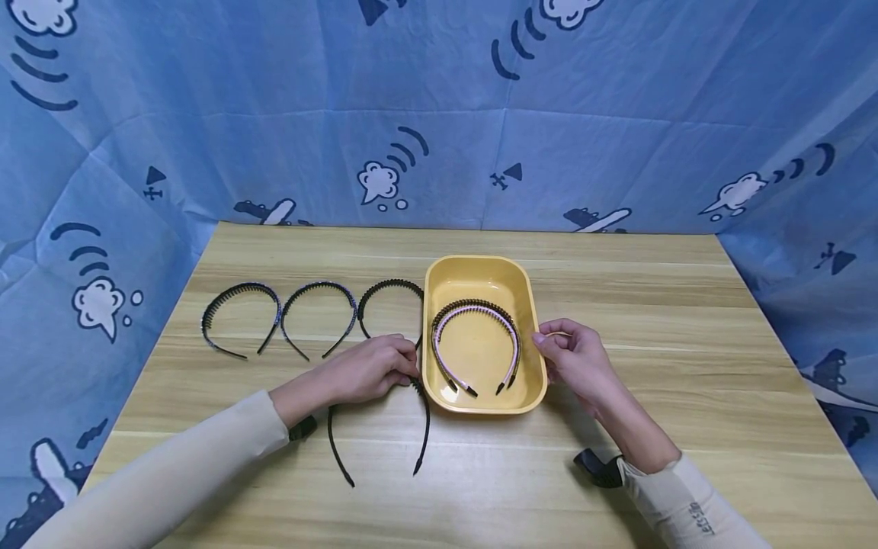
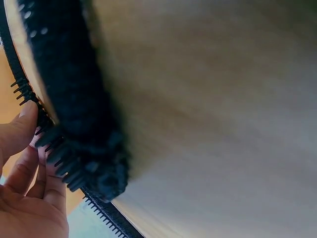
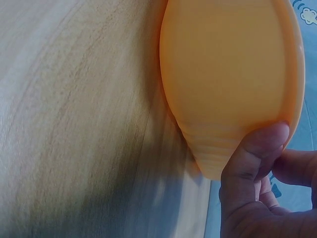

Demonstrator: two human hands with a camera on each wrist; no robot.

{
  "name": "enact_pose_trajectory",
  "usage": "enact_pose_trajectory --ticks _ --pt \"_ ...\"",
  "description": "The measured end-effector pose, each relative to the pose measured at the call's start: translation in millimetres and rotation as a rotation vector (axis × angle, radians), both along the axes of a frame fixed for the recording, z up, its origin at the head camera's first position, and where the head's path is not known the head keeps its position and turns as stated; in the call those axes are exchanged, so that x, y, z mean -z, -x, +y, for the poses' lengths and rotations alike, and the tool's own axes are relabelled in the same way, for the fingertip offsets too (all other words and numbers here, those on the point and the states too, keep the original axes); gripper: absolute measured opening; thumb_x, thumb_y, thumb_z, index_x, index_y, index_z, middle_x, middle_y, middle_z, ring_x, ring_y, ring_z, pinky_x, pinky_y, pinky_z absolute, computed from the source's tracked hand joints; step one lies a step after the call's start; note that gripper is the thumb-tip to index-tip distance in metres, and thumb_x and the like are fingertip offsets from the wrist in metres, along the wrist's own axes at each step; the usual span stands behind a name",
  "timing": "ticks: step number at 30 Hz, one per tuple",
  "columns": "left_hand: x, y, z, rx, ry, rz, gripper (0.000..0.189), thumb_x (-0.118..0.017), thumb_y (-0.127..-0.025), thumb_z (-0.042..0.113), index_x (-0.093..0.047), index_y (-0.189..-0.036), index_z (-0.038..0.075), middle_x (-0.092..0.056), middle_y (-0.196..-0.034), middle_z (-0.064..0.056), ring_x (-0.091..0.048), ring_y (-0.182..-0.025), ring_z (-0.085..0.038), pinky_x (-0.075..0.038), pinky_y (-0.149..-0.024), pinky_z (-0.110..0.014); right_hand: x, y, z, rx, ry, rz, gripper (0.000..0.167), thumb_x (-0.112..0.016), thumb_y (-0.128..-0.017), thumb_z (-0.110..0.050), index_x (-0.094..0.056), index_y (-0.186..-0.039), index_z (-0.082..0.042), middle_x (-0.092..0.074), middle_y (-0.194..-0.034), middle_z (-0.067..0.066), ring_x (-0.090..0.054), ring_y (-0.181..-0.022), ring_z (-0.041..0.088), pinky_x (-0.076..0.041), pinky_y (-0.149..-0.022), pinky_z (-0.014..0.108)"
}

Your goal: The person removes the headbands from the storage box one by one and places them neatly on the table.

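My left hand (image 1: pixel 380 370) pinches a black toothed headband (image 1: pixel 427 427) near its top, beside the left wall of the yellow tray (image 1: pixel 430 396). Its two legs point toward me over the table. In the left wrist view, thumb and fingers (image 2: pixel 20 131) meet at the small teeth, and one side of the band looms blurred in front. My right hand (image 1: pixel 576 358) grips the tray's right rim, thumb (image 3: pixel 265 141) on the inner side in the right wrist view. Inside the tray lie a pink-and-white headband (image 1: pixel 473 308) and a dark headband (image 1: pixel 458 303), overlapping.
Left of the tray, two headbands with bluish beading (image 1: pixel 277 313) (image 1: pixel 353 305) lie in a row with a black headband (image 1: pixel 391 283), partly hidden by the tray and my left hand. Blue patterned cloth (image 1: pixel 439 114) hangs behind the wooden table (image 1: pixel 686 343).
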State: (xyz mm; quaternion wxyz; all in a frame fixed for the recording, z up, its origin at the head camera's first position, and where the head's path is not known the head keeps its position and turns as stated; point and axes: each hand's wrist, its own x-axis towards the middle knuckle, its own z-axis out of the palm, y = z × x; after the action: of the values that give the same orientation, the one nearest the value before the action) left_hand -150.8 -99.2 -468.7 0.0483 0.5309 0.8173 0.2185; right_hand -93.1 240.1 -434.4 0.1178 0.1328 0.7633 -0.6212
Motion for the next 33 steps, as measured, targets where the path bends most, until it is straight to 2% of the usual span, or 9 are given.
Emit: enact_pose_trajectory --ticks 8,14,18,24,33 --pt "-0.5 -0.9 -0.1 -0.011 0.002 -0.018 0.015 -0.079 -0.091 0.008 -0.084 -0.105 0.012 -0.07 -0.096 0.002 -0.065 -0.094 -0.012 -0.059 -0.09 -0.029 -0.2 -0.5 -0.1 0.003 -0.002 0.002 0.027 -0.058 -0.107 -0.009 -0.052 -0.126 0.008 -0.062 -0.074 -0.009 -0.056 -0.059 0.005 -0.053 -0.055 0.024" --pt "-3.3 -0.7 -0.2 -0.026 -0.013 -0.071 0.016 -0.079 -0.091 0.008 -0.083 -0.106 0.011 -0.073 -0.1 0.002 -0.067 -0.097 -0.013 -0.059 -0.093 -0.031 -0.2 -0.1 0.0 -0.003 -0.001 0.003 0.028 -0.058 -0.107 -0.01 -0.051 -0.127 0.009 -0.063 -0.075 -0.008 -0.057 -0.059 0.005 -0.054 -0.055 0.024" --pt "-8.3 0.5 -0.2 -0.053 -0.017 -0.113 0.015 -0.079 -0.091 0.008 -0.083 -0.106 0.01 -0.075 -0.102 0.001 -0.069 -0.099 -0.014 -0.06 -0.095 -0.033 -0.3 -0.2 0.2 -0.002 -0.003 0.003 0.029 -0.058 -0.107 -0.01 -0.051 -0.127 0.009 -0.062 -0.075 -0.008 -0.058 -0.06 0.006 -0.054 -0.055 0.025" --pt "-18.2 3.8 -1.2 -0.1 -0.018 -0.136 0.017 -0.078 -0.093 0.008 -0.082 -0.109 0.008 -0.077 -0.104 0.0 -0.072 -0.1 -0.014 -0.061 -0.097 -0.033 -0.4 -0.3 0.7 0.0 -0.009 0.008 0.026 -0.058 -0.107 -0.01 -0.052 -0.125 0.007 -0.062 -0.075 -0.008 -0.056 -0.059 0.006 -0.053 -0.055 0.025" --pt "-27.2 8.7 -1.4 -0.112 -0.058 -0.156 0.019 -0.079 -0.092 0.003 -0.082 -0.11 0.006 -0.078 -0.105 -0.005 -0.073 -0.098 -0.015 -0.062 -0.092 -0.03 -0.4 -0.3 0.3 -0.003 -0.01 0.006 0.028 -0.059 -0.107 -0.011 -0.052 -0.127 0.008 -0.064 -0.076 -0.008 -0.058 -0.061 0.005 -0.053 -0.055 0.024"
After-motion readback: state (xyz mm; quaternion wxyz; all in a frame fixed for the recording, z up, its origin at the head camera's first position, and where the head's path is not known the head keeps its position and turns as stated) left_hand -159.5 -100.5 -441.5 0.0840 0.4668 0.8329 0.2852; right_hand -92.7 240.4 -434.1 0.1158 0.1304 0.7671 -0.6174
